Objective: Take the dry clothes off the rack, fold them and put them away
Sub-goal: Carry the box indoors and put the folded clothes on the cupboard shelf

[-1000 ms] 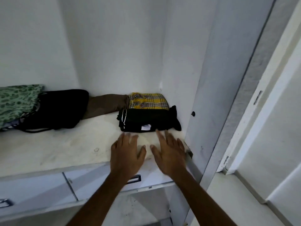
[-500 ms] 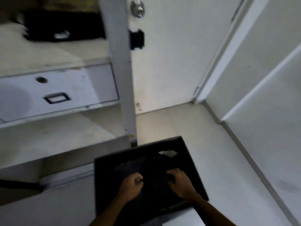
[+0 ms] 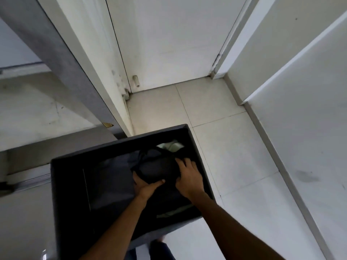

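Observation:
A dark grey fabric bin (image 3: 71, 184) stands on the tiled floor below me, open at the top. Inside lies a folded black garment (image 3: 155, 168) on other dark clothes, with a pale piece (image 3: 170, 146) showing at the far end. My left hand (image 3: 146, 186) grips the garment's near edge, thumb on top. My right hand (image 3: 188, 177) holds its right side, fingers curled over the cloth. Both forearms reach down into the bin.
The wardrobe's open white door (image 3: 90, 59) rises at the left, with a lower shelf (image 3: 37, 113) behind it. A closed white door (image 3: 169, 40) faces me. A white wall panel (image 3: 300, 109) runs along the right. Pale floor tiles (image 3: 225, 139) lie between.
My view dropped from the wardrobe shelf with its folded stack to the bin on the floor. Both hands left the shelf and now grip a black garment inside the bin.

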`<state>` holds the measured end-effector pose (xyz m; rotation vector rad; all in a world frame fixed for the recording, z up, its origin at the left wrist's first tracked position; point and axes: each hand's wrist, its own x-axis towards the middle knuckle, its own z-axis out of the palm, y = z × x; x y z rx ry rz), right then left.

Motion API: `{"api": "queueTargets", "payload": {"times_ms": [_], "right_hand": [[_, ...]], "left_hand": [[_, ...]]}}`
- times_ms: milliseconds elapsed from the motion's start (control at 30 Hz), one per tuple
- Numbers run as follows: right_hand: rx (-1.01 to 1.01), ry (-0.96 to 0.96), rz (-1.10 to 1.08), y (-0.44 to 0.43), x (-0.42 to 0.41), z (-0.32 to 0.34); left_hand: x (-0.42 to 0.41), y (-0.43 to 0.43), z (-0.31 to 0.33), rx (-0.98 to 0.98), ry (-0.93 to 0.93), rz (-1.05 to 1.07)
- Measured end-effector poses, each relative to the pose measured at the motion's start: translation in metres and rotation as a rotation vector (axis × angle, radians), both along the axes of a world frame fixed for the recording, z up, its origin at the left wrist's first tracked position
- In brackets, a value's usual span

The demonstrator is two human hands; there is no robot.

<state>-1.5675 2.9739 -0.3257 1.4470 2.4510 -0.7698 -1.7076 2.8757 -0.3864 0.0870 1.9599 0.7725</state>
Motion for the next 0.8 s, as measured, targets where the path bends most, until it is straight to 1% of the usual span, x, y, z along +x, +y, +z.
{"api": "queueTargets", "payload": {"times_ms": [33, 100, 167, 233, 300, 400, 467, 500, 600, 667, 700, 733, 800], "right_hand": [[0.016, 0.024, 0.096, 0.01, -0.004, -0.002], [-0.073, -0.007, 0.209, 0.032, -0.017, -0.005], [-0.247, -0.13, 0.271, 0.056, -0.032, -0.005], [-0.296, -0.286, 0.366, 0.071, -0.045, -0.006], [-0.305, -0.372, 0.408, 0.078, -0.055, -0.01], [-0.339, -0.372, 0.403, 0.081, -0.063, -0.015], [-0.355, -0.313, 0.334, 0.079, -0.062, -0.017], [-0.337, -0.243, 0.261, 0.076, -0.059, -0.018], [-0.19, 0.011, -0.026, 0.056, -0.041, -0.017], [-0.079, 0.124, -0.188, 0.036, -0.024, -0.013], [-0.06, 0.139, -0.271, 0.023, -0.015, -0.013], [-0.092, 0.137, -0.371, 0.009, -0.007, -0.013], [-0.261, 0.134, -0.571, -0.011, 0.0, -0.018]], "left_hand": [[-0.005, 0.004, 0.0, -0.007, 0.006, -0.021], [-0.018, 0.004, -0.015, -0.031, -0.009, -0.087], [-0.024, 0.001, -0.024, -0.023, -0.073, -0.087], [-0.026, -0.004, -0.026, 0.006, -0.098, -0.083], [-0.027, -0.01, -0.029, 0.022, -0.098, -0.087], [-0.027, -0.018, -0.033, 0.051, -0.06, -0.005], [-0.025, -0.02, -0.034, 0.024, -0.014, 0.012], [-0.023, -0.021, -0.035, -0.012, -0.001, 0.009], [-0.014, -0.029, -0.035, -0.107, 0.018, 0.041], [-0.006, -0.038, -0.039, -0.089, 0.022, 0.099], [-0.001, -0.042, -0.039, -0.056, 0.003, 0.113], [0.004, -0.047, -0.039, -0.005, -0.007, 0.122], [0.011, -0.053, -0.036, 0.068, 0.002, 0.116]]}}
